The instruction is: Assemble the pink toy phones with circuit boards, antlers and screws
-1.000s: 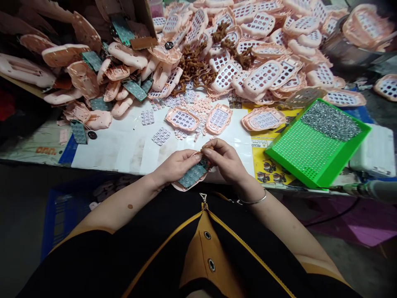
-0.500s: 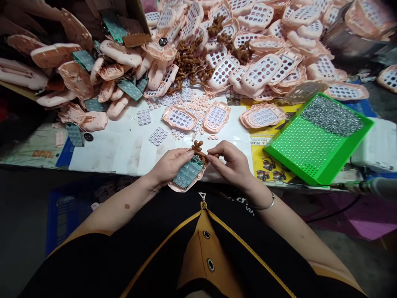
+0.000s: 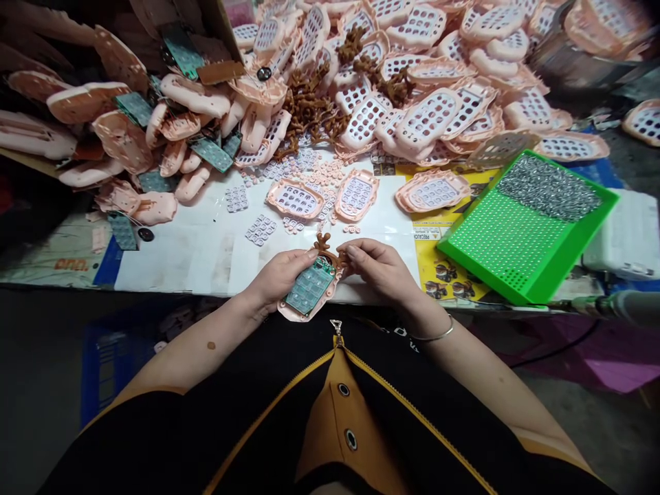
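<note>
The left hand [image 3: 278,275] is cradling a pink toy-phone shell [image 3: 302,313] from beneath, just above the near table edge and in front of the person's chest. Its fingers are curling around the shell's left rim and its thumb is pressing on the top corner. A green circuit board [image 3: 309,287] is sitting face up inside the shell, filling most of its cavity.

The right hand [image 3: 379,265] is meeting the shell at its upper right corner. Its thumb and forefinger are closing together on the base of a brown antler piece [image 3: 324,244]. The antler piece is standing at the shell's top end, prongs pointing away from the person, and is lying between the two hands' fingertips and touching both. The right hand's other fingers are folding loosely behind. A thin bracelet [image 3: 433,335] is circling the right wrist.

On the white sheet [image 3: 196,247] beyond the hands, three keypad fronts [image 3: 357,194] are lying flat, with loose key mats [image 3: 260,229] beside them. Further back, a heap of pink fronts [image 3: 427,117] and a cluster of brown antlers [image 3: 309,113] are covering the table. To the right, a green perforated tray [image 3: 515,247] is holding screws [image 3: 549,187] in its far corner.
</note>
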The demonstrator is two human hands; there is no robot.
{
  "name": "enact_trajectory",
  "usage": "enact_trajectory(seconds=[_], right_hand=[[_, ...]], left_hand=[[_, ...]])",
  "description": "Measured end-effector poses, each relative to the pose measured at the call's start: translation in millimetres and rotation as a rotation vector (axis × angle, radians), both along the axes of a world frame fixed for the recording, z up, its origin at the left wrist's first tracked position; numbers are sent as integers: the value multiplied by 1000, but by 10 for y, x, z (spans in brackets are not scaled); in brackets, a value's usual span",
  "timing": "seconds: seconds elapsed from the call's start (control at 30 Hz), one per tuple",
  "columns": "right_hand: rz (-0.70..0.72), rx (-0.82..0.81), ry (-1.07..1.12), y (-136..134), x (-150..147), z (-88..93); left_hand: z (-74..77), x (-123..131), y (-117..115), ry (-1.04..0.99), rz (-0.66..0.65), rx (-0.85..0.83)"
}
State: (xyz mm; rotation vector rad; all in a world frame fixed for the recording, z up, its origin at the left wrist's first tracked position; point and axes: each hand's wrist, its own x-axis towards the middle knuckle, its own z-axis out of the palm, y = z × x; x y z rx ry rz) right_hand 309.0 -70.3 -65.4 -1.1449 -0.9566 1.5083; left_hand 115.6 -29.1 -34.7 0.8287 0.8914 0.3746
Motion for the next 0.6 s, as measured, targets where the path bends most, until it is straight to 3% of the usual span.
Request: enact_trajectory(seconds=[0.3, 0.6], right_hand=[[23, -60, 58, 40, 32, 13], [16, -78, 53, 76, -24, 72]], left_hand=[[5, -37, -2, -47, 13, -30], [113, -30, -3, 35, 49, -47]])
